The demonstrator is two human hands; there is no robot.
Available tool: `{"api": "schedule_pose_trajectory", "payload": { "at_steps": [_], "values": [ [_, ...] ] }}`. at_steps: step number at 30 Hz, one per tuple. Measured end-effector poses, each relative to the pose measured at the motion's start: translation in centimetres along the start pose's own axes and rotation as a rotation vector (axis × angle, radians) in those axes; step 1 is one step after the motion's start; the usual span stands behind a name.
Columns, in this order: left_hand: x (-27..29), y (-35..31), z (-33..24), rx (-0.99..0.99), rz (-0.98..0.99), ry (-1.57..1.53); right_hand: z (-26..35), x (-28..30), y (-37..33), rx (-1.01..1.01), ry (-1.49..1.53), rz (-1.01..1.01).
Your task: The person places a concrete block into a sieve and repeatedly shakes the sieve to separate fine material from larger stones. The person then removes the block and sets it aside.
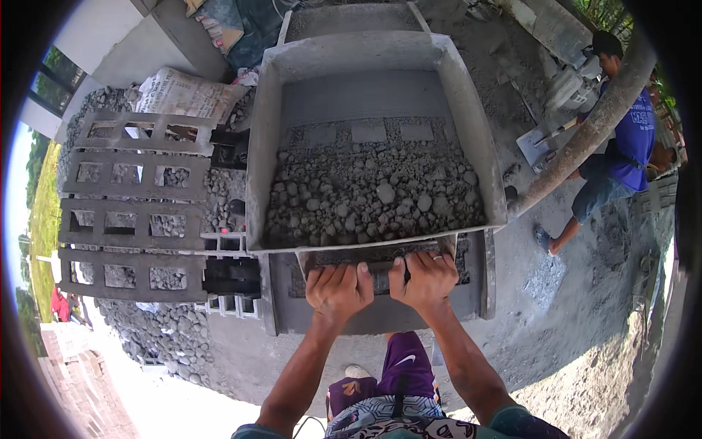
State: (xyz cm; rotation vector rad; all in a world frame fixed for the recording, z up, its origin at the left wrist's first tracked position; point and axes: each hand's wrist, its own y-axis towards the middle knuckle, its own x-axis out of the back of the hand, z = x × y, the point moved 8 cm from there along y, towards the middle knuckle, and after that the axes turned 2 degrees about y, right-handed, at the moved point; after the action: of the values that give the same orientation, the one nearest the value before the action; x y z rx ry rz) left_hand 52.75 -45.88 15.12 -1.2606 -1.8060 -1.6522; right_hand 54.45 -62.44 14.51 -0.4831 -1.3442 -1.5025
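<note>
My left hand (338,288) and my right hand (425,281) are closed side by side around a dark handle bar (381,281), thumbs facing inward. The bar sits at the near side of a large grey open-topped box (474,124). Inside the box lies a coarse grey gravel mix (365,194), heaped toward the near side. At the far side of the box a smooth dark surface shows, with several pale rectangles along the mix's edge. Below the bar, between two upright side plates, is a grey bed (380,318).
Rows of grey hollow blocks (135,205) stand at the left on gravel, with a pale sack (186,95) behind them. At the right, a person in a blue shirt (635,139) is beside a flat shovel (534,146). A thick slanting pole (592,132) passes in front of them.
</note>
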Motion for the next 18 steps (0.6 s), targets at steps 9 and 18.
{"api": "schedule_pose_trajectory", "payload": {
  "at_steps": [9,18],
  "values": [
    [-11.8,16.6,7.7,0.228,0.478,0.119,-5.7,-8.2,17.6,-0.051,-0.032,0.059],
    [0.0,0.6,0.5,0.211,0.644,0.070,0.1,0.6,0.0,-0.189,0.045,0.312]
  ]
}}
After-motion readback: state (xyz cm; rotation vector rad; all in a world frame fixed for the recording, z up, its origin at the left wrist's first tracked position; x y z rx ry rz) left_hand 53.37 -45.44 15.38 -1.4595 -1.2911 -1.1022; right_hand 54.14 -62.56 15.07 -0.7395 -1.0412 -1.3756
